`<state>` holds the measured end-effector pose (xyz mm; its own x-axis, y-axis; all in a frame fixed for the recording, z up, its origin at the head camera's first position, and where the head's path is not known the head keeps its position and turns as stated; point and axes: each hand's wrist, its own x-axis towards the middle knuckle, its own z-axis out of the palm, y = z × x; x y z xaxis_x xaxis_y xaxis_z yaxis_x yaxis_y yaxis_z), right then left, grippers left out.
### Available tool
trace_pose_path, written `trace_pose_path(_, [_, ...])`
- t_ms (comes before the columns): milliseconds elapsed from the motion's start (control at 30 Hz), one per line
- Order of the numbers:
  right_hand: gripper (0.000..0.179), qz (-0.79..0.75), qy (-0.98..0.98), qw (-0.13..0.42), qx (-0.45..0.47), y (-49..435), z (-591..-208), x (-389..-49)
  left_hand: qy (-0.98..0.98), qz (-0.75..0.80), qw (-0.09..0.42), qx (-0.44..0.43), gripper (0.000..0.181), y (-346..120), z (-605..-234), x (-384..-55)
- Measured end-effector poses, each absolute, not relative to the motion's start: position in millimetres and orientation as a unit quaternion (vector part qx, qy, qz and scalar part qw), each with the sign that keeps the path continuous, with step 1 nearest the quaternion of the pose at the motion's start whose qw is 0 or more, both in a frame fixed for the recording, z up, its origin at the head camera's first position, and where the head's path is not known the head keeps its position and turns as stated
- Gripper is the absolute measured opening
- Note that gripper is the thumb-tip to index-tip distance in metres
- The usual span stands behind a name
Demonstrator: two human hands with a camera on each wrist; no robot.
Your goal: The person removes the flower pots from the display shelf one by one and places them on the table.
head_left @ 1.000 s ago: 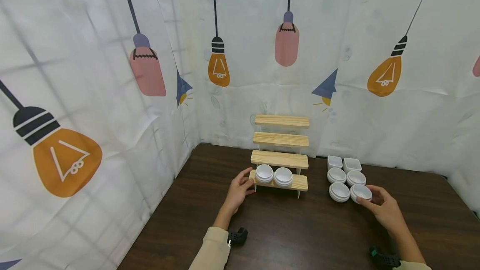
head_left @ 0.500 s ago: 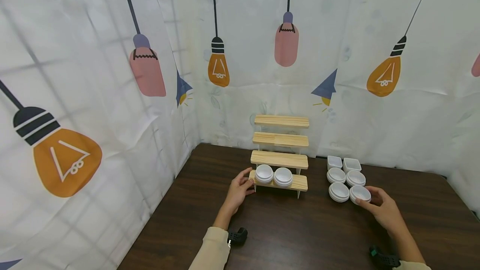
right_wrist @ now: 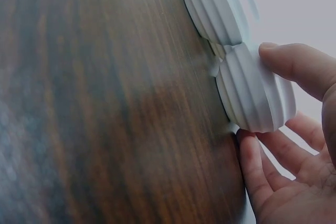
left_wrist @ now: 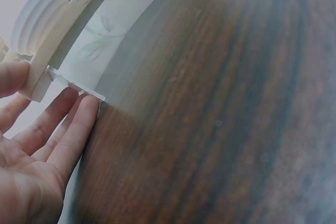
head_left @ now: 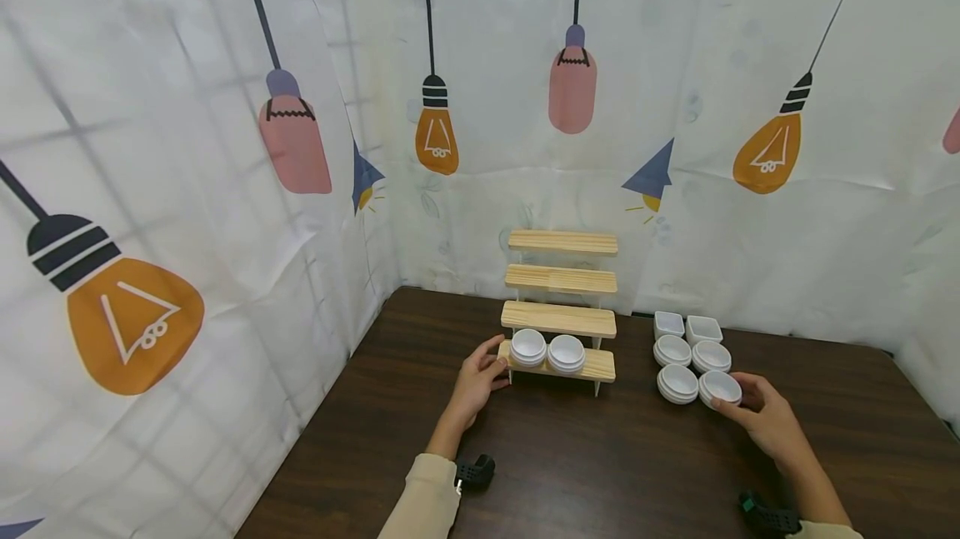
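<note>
My left hand (head_left: pixel 472 387) grips the left end of the lowest shelf of a tiered wooden display stand (head_left: pixel 558 318). In the left wrist view its thumb lies on the shelf end (left_wrist: pixel 39 77), with fingertips at the clear leg (left_wrist: pixel 79 86) below. Two round white bowls (head_left: pixel 567 352) sit side by side on that shelf. Farther right, my right hand (head_left: pixel 768 422) holds a ridged white bowl (right_wrist: pixel 254 90), thumb by the rim and fingers around its outer side. This bowl is the front right one in a group, close against its neighbour (right_wrist: pixel 215 9).
Behind the held bowl stand several more round white bowls (head_left: pixel 672 349) and two square white dishes (head_left: pixel 703 327). All are on a dark wooden table (head_left: pixel 600 464). A white curtain printed with lamps (head_left: pixel 495 206) hangs right behind the stand.
My right hand and the bowl it holds have shifted very slightly left. The left hand and the stand have stayed in place.
</note>
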<state>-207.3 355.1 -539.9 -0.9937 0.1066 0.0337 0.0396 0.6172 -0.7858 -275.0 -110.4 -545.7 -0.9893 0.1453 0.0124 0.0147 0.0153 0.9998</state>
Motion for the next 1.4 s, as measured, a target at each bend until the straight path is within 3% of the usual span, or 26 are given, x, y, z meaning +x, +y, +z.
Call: trace_pose_path(1400, [0.075, 0.431, -0.901, 0.027, -0.044, 351, -530, -206, 0.713, 0.698, 0.042, 0.053, 0.05, -109, -543, -273])
